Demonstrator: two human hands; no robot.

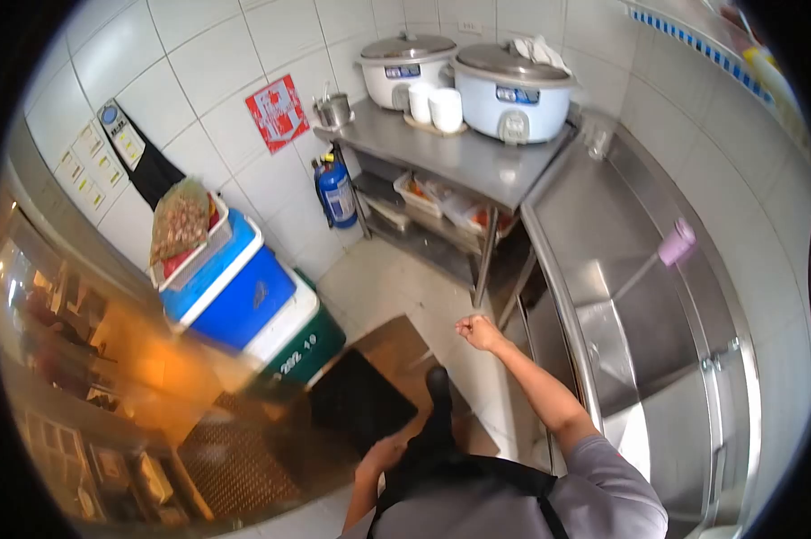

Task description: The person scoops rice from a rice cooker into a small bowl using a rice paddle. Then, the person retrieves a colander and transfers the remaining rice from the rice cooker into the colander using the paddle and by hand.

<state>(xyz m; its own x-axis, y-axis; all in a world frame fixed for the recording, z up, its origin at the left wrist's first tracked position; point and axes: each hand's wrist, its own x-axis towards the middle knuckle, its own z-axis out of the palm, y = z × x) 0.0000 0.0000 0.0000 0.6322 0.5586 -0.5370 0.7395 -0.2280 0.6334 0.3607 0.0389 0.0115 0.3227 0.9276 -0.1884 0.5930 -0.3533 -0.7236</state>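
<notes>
My right hand [479,332] is held out over the floor beside the front edge of the steel sink [562,296], its fingers curled closed. Whether anything is inside them is hidden. Low by my dark apron [477,490], my left hand [383,454] hangs near my leg, blurred, its fingers hard to make out. The dark floor mat [360,400] lies just beyond it. A pink-handled tool [678,242] leans in the sink, apart from both hands.
Two large rice cookers [410,72] [513,94] and white cups [446,110] stand on a steel table [405,144]. Stacked coolers [234,296] hold a bag [181,229] in a basket. A blue extinguisher [338,196] stands by the wall.
</notes>
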